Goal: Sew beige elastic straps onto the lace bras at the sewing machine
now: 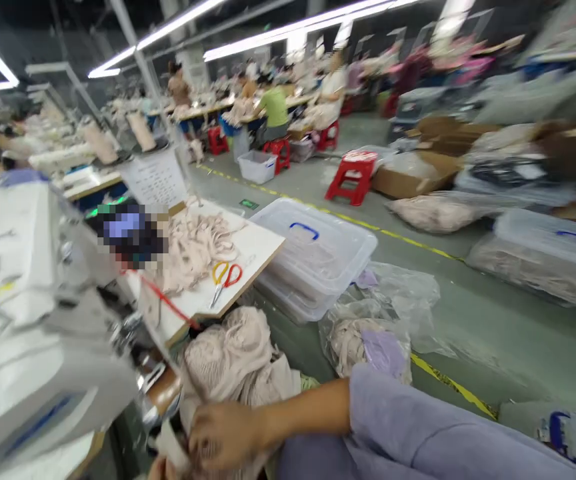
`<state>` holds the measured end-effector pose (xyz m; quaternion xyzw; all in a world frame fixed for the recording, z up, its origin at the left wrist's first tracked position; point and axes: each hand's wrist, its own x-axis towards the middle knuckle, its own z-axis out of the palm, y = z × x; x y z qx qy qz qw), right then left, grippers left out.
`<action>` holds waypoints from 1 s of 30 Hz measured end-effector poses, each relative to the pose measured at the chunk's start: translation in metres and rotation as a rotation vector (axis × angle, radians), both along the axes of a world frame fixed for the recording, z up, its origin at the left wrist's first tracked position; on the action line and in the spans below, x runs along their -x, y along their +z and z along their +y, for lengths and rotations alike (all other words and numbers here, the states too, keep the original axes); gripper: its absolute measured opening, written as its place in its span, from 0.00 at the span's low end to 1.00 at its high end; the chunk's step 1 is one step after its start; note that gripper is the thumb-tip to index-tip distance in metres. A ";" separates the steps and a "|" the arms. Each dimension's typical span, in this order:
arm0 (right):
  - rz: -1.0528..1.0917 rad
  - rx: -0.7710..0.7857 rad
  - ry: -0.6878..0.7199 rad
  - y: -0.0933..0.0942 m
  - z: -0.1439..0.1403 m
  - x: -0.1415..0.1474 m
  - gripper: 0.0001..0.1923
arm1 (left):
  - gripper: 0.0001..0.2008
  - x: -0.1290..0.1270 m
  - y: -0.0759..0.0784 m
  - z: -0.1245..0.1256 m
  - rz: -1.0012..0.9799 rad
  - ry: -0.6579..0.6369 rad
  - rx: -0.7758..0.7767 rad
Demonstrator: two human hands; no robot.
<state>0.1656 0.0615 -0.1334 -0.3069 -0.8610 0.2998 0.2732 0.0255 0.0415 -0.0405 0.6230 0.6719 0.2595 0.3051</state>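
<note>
Nearest the camera, the right hand was closed on the heap of beige fabric pieces beside the bench, the left hand barely visible, its grip unclear, so many pieces apparently remained to be handled.

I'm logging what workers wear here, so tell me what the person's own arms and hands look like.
The right hand is bare, no glove, ring or watch showing. Its forearm is bare up to a loose lilac short sleeve. Only a sliver of the left hand shows at the bottom edge, too little to describe.
</note>
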 end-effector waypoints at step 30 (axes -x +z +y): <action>0.151 -0.185 -0.059 0.031 0.037 -0.053 0.13 | 0.18 0.016 -0.019 -0.044 -0.334 0.286 0.036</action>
